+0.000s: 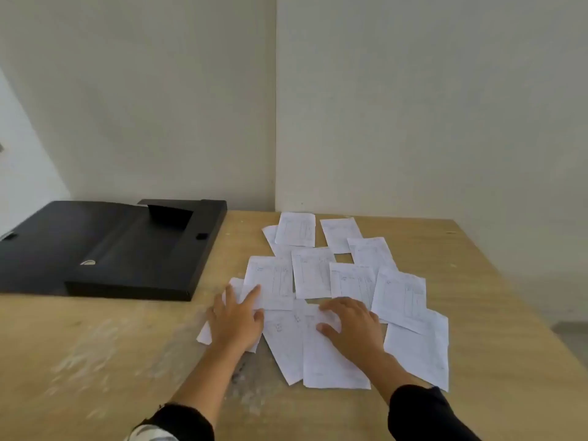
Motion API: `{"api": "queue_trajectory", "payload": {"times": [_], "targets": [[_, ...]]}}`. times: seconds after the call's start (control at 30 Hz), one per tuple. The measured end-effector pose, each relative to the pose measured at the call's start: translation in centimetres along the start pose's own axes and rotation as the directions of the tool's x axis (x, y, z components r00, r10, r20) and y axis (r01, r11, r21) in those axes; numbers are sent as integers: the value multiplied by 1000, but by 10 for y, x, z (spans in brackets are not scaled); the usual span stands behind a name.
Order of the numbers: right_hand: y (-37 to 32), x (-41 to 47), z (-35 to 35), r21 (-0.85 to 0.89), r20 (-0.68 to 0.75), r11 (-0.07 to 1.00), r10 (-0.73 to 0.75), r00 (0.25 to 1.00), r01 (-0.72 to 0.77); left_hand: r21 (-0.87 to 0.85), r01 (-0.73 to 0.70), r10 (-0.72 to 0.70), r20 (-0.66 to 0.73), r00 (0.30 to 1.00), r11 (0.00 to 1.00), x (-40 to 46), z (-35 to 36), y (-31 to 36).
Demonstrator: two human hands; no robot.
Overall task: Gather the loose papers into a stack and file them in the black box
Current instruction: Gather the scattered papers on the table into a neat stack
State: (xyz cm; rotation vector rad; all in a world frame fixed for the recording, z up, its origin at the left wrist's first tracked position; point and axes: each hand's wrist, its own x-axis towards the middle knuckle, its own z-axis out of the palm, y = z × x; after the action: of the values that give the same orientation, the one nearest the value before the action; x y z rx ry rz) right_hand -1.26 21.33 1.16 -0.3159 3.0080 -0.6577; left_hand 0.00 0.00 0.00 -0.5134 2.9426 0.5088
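Papers point(337, 281), white and roughly a dozen in number, lie scattered and overlapping on the right half of a light wooden table point(95, 361). Several sheets carry faint printed tables and handwriting; none of it is legible at this blur. Black box point(108, 246), a flat matt file case, sits at the table's far left corner with its flap lifted at the back; a small pale logo shows on its lid, unreadable. The box is well apart from most sheets, its right edge near the leftmost ones.

Table surface is pale plywood, worn and smeared with whitish patches toward the near left. Behind it stand plain off-white walls meeting at a vertical corner.

Left hand point(237, 318) lies flat, fingers spread, pressing on the leftmost sheets. Right hand point(351, 326) rests palm down, fingers loosely curved, on a near centre sheet. Neither hand grips anything. Dark sleeves point(426, 415) cover both forearms
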Motion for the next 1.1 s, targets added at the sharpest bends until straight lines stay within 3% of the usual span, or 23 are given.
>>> {"api": "queue_trajectory", "payload": {"times": [0.13, 0.23, 0.33, 0.4, 0.5, 0.63, 0.8, 0.93, 1.1], "targets": [[-10, 6, 7, -25, 51, 999, -39, 998, 40, -79, 34, -35, -9, 999, 996, 3, -8, 2], [-12, 8, 13, -14, 130, 995, -93, 987, 96, -187, 46, -73, -139, 988, 981, 1, -9, -4], [-10, 7, 15, -7, 98, 998, -57, 994, 58, -266, 12, -84, -258, 962, 964, 1, -12, -9], [-12, 6, 18, 8, 42, 999, -32, 999, 31, -346, 43, -140, -260, 955, 937, 2, -14, -7], [-20, 7, 21, 13, 8, 1000, 7, 1000, -7, -556, 149, -286, -169, 943, 818, 5, -27, -2], [-25, 9, 22, -45, 5, 997, 56, 998, -56, -663, 216, -377, -108, 920, 717, 6, -46, -12], [-37, 14, 25, -63, -11, 991, 117, 993, -118, -841, 321, -351, 170, 921, 435, -8, -65, -19], [-36, 19, 16, 25, -25, 990, 137, 990, -137, -862, 342, -311, 231, 922, 374, -14, -60, -18], [-16, 21, 5, 193, 24, 980, 33, 999, -38, -829, 439, -303, 343, 889, 346, -21, -39, 2]]}}
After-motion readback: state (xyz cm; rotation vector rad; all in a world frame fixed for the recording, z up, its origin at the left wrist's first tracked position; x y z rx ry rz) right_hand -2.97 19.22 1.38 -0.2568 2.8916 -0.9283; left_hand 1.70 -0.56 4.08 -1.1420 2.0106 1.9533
